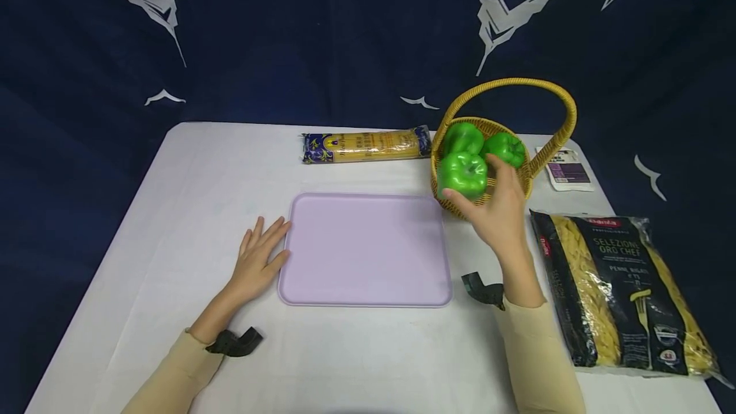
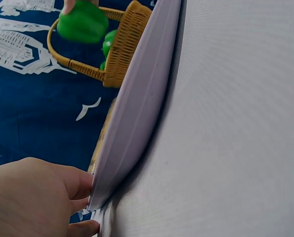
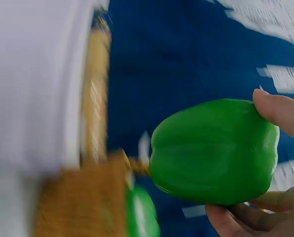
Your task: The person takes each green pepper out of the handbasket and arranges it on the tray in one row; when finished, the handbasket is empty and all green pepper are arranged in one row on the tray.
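Observation:
A green bell pepper point(image 1: 462, 175) point(image 3: 213, 152) is pinched between the thumb and fingers of my right hand point(image 1: 499, 213) point(image 3: 280, 197). In the right wrist view it hangs clear above the wicker basket point(image 1: 522, 179) point(image 3: 83, 202). Two other green peppers point(image 1: 463, 138) point(image 1: 504, 149) lie inside the basket. My left hand point(image 1: 257, 264) point(image 2: 36, 197) rests at the left edge of the lilac tray point(image 1: 368, 251) point(image 2: 137, 108), fingers spread, with the fingertips touching its rim.
A long pasta packet point(image 1: 368, 146) lies behind the tray, left of the basket. Right of the basket is a small white and purple packet point(image 1: 568, 171). A large black pasta bag point(image 1: 623, 292) covers the table's right side. The basket's tall handle point(image 1: 512, 82) arches over it.

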The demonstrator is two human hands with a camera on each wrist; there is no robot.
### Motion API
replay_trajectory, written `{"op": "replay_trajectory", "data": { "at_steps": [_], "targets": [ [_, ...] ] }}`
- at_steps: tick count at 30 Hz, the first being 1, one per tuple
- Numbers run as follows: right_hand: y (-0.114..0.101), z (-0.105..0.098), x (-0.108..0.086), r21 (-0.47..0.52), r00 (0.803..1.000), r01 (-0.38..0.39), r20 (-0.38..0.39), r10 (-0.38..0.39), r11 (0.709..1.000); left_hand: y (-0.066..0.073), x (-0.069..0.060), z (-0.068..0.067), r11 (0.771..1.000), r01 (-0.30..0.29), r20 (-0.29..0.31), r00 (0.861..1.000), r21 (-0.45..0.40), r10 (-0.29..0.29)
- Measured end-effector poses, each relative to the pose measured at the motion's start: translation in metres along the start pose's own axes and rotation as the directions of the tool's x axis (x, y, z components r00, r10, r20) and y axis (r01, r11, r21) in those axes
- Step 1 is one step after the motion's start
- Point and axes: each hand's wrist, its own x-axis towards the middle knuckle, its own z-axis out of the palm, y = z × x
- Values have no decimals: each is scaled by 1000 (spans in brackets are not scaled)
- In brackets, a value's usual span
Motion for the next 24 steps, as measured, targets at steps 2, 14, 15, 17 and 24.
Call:
{"op": "replay_trajectory", "data": {
  "at_steps": [2,14,15,17,24],
  "targets": [
    [-9,16,-3,8,997,18,69,-19,1000,0,1,0,1000,1,1,1000,2,-1],
    [-73,97,-24,88,922,9,386,-42,996,1,2,1,1000,19,22,1000,-14,-19],
    [-77,102,-26,96,916,9,398,-46,995,1,2,1,1000,20,22,1000,-10,-20],
    [-85,111,-30,109,909,15,413,-59,994,2,2,1,1000,22,25,999,-6,-22],
    [-107,139,-41,129,880,40,465,-96,991,3,1,0,1000,19,25,999,-6,-19]
  ]
}}
